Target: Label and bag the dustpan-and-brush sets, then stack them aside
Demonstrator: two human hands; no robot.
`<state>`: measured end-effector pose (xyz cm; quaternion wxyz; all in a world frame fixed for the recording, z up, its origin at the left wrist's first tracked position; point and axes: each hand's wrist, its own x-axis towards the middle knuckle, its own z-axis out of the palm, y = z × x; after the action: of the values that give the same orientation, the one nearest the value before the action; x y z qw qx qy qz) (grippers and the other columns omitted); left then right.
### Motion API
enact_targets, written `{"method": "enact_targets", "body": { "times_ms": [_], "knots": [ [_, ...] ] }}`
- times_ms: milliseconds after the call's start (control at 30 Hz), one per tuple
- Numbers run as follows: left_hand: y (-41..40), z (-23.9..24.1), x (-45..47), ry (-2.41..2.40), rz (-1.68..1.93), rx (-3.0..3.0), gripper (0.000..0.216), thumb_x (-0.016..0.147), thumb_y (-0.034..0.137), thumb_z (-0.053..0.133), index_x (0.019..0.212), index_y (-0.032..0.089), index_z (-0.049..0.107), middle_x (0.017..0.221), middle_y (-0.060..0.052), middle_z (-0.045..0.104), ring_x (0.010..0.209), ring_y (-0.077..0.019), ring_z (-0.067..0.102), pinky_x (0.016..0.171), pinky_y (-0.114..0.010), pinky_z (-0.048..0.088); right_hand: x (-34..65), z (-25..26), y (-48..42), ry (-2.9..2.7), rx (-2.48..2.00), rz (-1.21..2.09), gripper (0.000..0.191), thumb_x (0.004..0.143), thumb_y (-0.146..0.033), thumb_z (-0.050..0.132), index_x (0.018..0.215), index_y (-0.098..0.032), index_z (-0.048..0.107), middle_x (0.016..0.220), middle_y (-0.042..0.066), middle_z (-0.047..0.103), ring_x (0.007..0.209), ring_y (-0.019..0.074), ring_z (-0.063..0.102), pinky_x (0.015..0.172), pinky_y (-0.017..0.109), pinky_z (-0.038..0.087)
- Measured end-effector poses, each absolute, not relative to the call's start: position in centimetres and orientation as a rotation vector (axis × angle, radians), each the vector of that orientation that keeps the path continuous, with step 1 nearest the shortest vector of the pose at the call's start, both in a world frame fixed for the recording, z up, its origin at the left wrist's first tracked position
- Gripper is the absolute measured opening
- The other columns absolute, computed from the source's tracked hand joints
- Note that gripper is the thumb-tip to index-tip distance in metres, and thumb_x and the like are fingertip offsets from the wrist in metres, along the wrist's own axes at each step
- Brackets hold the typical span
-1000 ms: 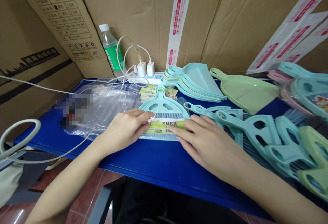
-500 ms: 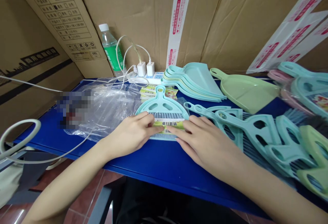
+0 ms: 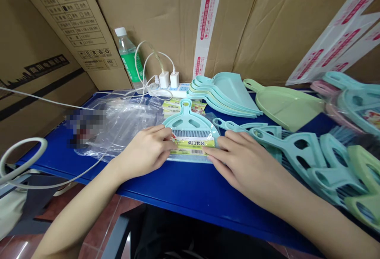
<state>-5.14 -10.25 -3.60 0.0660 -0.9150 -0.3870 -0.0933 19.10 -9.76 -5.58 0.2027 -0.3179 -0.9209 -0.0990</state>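
Observation:
A light-blue dustpan and brush set (image 3: 186, 121) lies flat in a clear plastic bag in front of me, handle pointing away. Across its bristles sits a yellow-green printed label card (image 3: 192, 143) with a barcode. My left hand (image 3: 151, 148) has its fingers curled around the left edge of the bagged set, thumb at the card's left end. At the right edge my right hand (image 3: 242, 156) is closed in the same way, its thumb on the card's right end. The fingertips under the edges are hidden.
Clear plastic bags (image 3: 124, 124) lie to the left. More label cards (image 3: 198, 106) are behind the set. Stacked dustpans (image 3: 228, 93), a green dustpan (image 3: 287, 104) and several brushes (image 3: 297, 148) fill the right. A bottle (image 3: 130, 61) and a power strip (image 3: 181, 89) stand behind.
Both hands have slid outward from the middle of the label to its ends, uncovering more of the card and barcode. The bagged set has stayed in place.

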Motion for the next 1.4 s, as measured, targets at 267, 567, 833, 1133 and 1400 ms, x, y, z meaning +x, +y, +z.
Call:
{"method": "enact_targets", "body": {
  "times_ms": [267, 567, 833, 1133, 1400],
  "knots": [
    [-10.1, -3.3, -5.4, -1.169, -0.278, -2.710, 0.036, 0.092, 0.016, 0.036, 0.082, 0.019, 0.071, 0.074, -0.004, 0.058, 0.068, -0.0166, 0.056, 0.059, -0.028, 0.045, 19.7, -5.4, -9.6, -2.569, -0.928, -0.307, 0.029, 0.092, -0.016, 0.049, 0.076, -0.020, 0.072, 0.066, 0.003, 0.063, 0.072, 0.0210, 0.054, 0.069, 0.035, 0.036],
    [-10.0, -3.6, -5.3, -1.216, -0.181, -2.622, 0.021, 0.087, 0.011, 0.042, 0.076, 0.017, 0.058, 0.073, -0.002, 0.058, 0.066, -0.0177, 0.057, 0.058, -0.029, 0.045, 20.0, -5.2, -9.5, -2.591, -0.935, -0.286, 0.025, 0.091, -0.015, 0.050, 0.076, -0.020, 0.070, 0.067, 0.002, 0.064, 0.071, 0.0215, 0.058, 0.070, 0.035, 0.037],
    [-9.8, -3.9, -5.3, -1.417, 0.031, -2.489, 0.010, 0.086, 0.017, 0.046, 0.086, 0.017, 0.056, 0.079, -0.005, 0.059, 0.076, -0.0223, 0.062, 0.061, -0.031, 0.051, 19.9, -5.6, -9.3, -2.596, -0.971, -0.346, 0.015, 0.088, -0.013, 0.051, 0.080, -0.019, 0.062, 0.068, 0.002, 0.066, 0.069, 0.0222, 0.062, 0.066, 0.035, 0.040],
    [-9.8, -3.2, -4.3, -1.916, 0.330, -2.293, 0.022, 0.093, 0.022, 0.039, 0.110, 0.014, 0.048, 0.098, -0.012, 0.069, 0.088, -0.0305, 0.069, 0.070, -0.038, 0.054, 19.2, -5.2, -9.6, -2.654, -1.339, -0.126, 0.011, 0.088, -0.014, 0.046, 0.091, -0.017, 0.055, 0.072, 0.006, 0.068, 0.060, 0.0231, 0.063, 0.050, 0.031, 0.035],
    [-9.7, -3.3, -4.5, -2.040, 0.262, -2.320, 0.022, 0.093, 0.022, 0.037, 0.114, 0.014, 0.040, 0.093, -0.010, 0.071, 0.084, -0.0292, 0.071, 0.067, -0.035, 0.051, 18.8, -4.5, -9.6, -2.542, -1.596, 0.287, 0.019, 0.090, -0.016, 0.042, 0.107, -0.016, 0.050, 0.058, 0.000, 0.057, 0.049, 0.0206, 0.057, 0.045, 0.028, 0.031]
  ]
}}
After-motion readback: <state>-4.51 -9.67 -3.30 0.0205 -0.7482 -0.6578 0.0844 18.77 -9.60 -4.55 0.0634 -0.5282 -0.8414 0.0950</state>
